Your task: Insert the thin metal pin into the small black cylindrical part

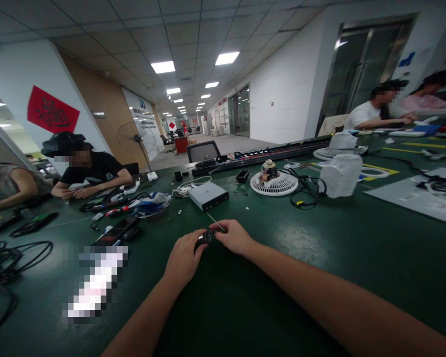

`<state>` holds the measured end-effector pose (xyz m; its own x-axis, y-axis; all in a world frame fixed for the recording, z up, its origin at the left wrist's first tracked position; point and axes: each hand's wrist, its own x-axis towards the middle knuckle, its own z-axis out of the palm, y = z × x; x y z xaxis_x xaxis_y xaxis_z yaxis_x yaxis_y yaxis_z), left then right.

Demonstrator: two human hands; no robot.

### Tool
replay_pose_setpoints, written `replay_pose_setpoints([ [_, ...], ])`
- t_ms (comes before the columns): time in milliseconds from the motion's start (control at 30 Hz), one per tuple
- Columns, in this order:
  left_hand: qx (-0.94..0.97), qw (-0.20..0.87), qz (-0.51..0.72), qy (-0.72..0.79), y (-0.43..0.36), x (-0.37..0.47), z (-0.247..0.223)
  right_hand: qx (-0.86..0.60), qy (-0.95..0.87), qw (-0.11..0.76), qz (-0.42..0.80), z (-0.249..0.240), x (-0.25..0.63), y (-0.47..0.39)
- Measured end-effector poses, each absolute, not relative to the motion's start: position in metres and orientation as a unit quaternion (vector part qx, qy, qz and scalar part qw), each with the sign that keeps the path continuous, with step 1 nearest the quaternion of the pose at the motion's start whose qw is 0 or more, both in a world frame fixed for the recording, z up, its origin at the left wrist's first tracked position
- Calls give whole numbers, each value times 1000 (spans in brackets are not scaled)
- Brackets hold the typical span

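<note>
My left hand (184, 255) is closed around a small dark, shiny rounded object (203, 238), of which only the end facing right shows. My right hand (236, 238) is closed on a thin tool with a slim metal shaft (215, 221) that slants up and to the left; its handle is hidden in the fingers. The two hands almost meet over the green table (215, 297), and a small dark bit shows between them. Just beyond the hands lies a grey optical disc drive (208, 195).
A white fan grille with a motor (274, 182), a white plastic housing (342, 176) and black cables stand beyond on the right. On the left lie tools (119, 210), a blurred-out bright screen (96, 287) and coiled cables (11, 263). Other people (92, 168) sit around the table.
</note>
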<state>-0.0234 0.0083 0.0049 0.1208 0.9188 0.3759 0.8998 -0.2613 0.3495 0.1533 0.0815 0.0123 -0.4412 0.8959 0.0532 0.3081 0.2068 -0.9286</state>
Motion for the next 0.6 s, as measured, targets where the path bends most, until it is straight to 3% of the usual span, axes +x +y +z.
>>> replay_pose_setpoints([
  [200,748,19,248,615,8,-25,5,-396,-662,333,542,6,149,88],
  [600,753,8,258,606,8,-26,4,-367,-703,340,506,1,151,88],
])
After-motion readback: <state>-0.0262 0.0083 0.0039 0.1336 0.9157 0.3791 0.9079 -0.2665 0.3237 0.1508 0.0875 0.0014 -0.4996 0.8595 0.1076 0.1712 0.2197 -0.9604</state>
